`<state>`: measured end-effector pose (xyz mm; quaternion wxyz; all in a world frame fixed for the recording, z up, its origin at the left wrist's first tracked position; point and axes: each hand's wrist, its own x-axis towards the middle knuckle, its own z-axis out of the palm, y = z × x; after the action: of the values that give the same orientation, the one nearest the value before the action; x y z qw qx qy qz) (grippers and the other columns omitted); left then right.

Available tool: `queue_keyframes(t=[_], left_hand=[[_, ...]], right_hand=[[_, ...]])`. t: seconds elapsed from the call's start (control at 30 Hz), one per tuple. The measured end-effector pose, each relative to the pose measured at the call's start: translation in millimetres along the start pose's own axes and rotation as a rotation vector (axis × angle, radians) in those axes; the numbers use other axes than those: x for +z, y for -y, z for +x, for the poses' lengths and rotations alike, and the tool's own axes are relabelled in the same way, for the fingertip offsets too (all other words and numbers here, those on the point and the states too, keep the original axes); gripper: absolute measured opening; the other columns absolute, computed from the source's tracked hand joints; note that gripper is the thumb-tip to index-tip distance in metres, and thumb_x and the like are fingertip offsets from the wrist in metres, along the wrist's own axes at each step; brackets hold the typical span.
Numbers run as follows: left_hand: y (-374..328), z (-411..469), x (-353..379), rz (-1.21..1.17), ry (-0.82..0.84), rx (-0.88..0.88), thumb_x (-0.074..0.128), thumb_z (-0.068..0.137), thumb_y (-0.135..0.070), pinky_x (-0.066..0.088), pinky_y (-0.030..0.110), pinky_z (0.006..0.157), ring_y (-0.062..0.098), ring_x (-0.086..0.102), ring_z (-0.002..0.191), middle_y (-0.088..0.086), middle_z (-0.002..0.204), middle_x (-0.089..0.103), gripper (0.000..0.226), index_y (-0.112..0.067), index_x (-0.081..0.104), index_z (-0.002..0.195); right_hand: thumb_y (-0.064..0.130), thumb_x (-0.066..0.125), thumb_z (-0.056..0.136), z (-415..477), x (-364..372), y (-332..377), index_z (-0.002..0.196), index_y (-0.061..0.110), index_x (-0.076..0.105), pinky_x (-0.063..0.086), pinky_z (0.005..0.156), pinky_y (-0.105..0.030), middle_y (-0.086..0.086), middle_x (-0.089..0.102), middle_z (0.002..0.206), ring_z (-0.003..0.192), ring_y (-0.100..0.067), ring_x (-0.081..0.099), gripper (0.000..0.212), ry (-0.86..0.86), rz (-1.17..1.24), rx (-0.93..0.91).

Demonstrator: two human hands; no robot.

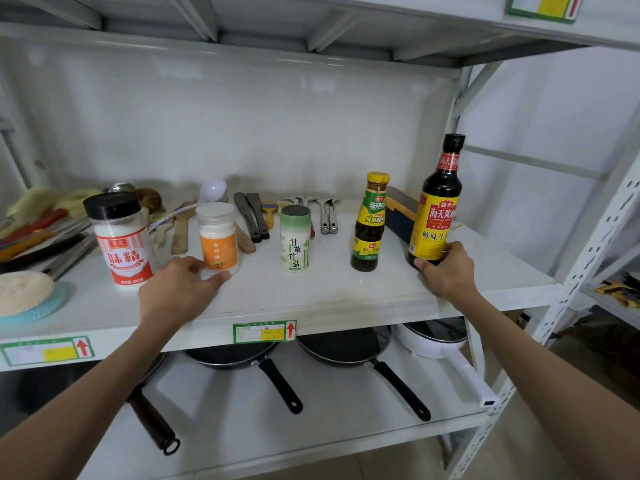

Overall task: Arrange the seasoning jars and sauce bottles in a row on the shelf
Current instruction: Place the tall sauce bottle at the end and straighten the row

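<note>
On the white shelf (311, 292) we grip the base of the tall soy sauce bottle (437, 209) with our right hand (445, 270), at the right end of the row, while our left hand (180, 285), fingers loosely spread, touches the orange-labelled sugar jar (218, 239).

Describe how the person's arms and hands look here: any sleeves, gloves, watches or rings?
Both arms are bare from the lower edge of the picture up to the hands; no sleeve shows. The left hand and the right hand wear no gloves. No watch, band or ring is visible on either wrist or on the fingers that show. No markings appear on either arm.
</note>
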<state>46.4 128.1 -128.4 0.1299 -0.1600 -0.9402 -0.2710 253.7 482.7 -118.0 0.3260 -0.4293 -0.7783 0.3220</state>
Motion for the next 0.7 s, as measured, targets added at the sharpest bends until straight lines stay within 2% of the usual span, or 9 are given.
queue_keyframes(t=[0.17,0.33,0.7], left_hand=[[-0.2,-1.3,-1.0,-0.008,-0.004,0.005,0.057,0.078,-0.069,0.052,0.039,0.079,0.025,0.063,0.102,0.000,0.121,0.066,0.065,-0.019,0.062,0.120],[-0.9,-2.3,-2.1,-0.013,-0.005,-0.002,0.058,0.078,-0.068,0.051,0.039,0.079,0.025,0.062,0.103,0.000,0.121,0.066,0.064,-0.019,0.063,0.119],[-2.2,-3.1,-2.8,-0.018,-0.001,-0.003,0.057,0.079,-0.067,0.051,0.038,0.078,0.024,0.063,0.101,0.001,0.120,0.066,0.065,-0.018,0.062,0.121]], right_hand=[[0.026,0.075,0.084,1.7,-1.8,0.3,0.130,0.002,0.045,0.046,0.087,-0.038,-0.017,0.058,0.128,0.116,-0.033,0.055,0.060,-0.009,0.021,0.031],[0.027,0.076,0.083,2.6,-1.2,-0.4,0.127,0.003,0.046,0.048,0.089,-0.042,-0.017,0.058,0.125,0.114,-0.033,0.056,0.059,-0.028,0.020,0.055],[0.022,0.073,0.086,2.1,-1.2,0.0,0.128,0.002,0.046,0.046,0.087,-0.037,-0.018,0.057,0.127,0.116,-0.033,0.055,0.054,-0.047,0.051,0.074]])
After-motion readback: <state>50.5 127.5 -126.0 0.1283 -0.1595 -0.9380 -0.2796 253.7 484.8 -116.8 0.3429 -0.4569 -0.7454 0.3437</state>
